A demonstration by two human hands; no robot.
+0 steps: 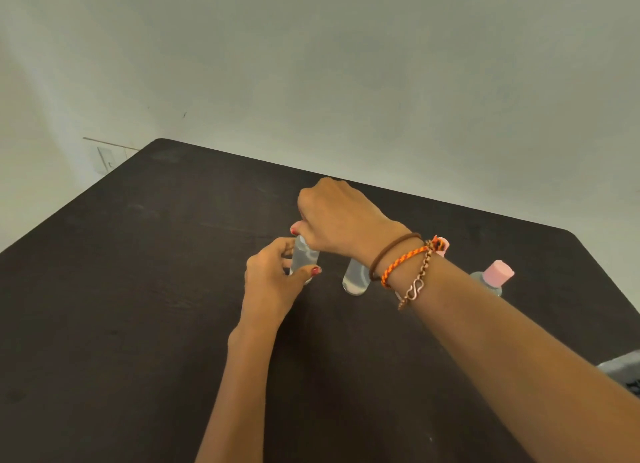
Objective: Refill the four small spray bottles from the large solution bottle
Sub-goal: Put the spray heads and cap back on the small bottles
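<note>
A small clear spray bottle [304, 259] stands on the dark table [138, 289]. My left hand [272, 279] grips its body from the left, thumb across the front. My right hand [332, 220] curls over its top, hiding the cap. A second small clear bottle [354, 278] stands just to the right, its top hidden behind my right wrist. Something pink [444, 246] peeks out behind my wristbands. Further right stands a bottle with a pink cap [495, 277]; its body is mostly hidden by my forearm.
The table's far edge runs close behind the bottles, against a pale wall [346, 81]. A grey object [623, 369] pokes in at the right edge. Bare dark tabletop stretches to the left and in front of my hands.
</note>
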